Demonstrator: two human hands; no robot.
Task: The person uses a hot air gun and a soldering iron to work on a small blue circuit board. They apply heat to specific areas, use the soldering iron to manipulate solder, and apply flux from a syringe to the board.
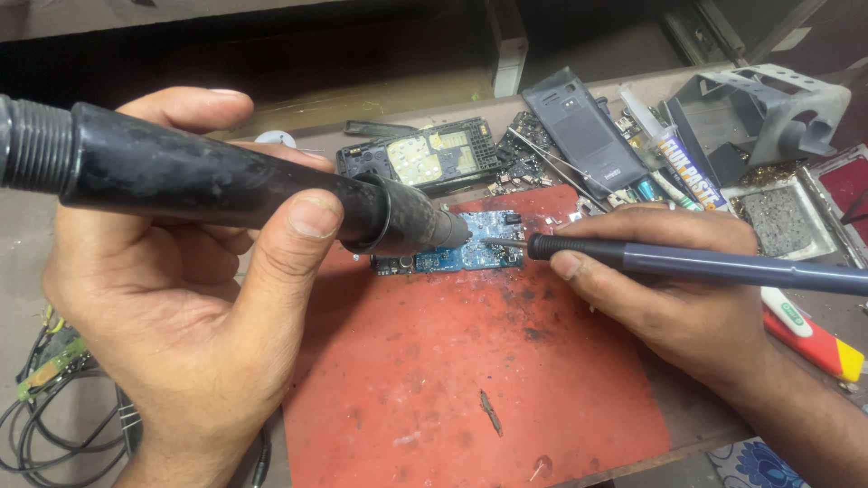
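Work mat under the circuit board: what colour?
Red, with dark scorch stains; the mat shows best in the head view, under the blue circuit board.

Bare grips (pixel 172 298) (pixel 669 289), forearms unsleeved (short trimmed nails).

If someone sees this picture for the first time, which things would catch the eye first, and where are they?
First, the thick black hot-air tool in the left hand, filling the upper left, its nozzle aimed at the small blue circuit board. That board lies at the top edge of a stained red mat in the centre. From the right, the right hand points a slim grey soldering iron at the same board.
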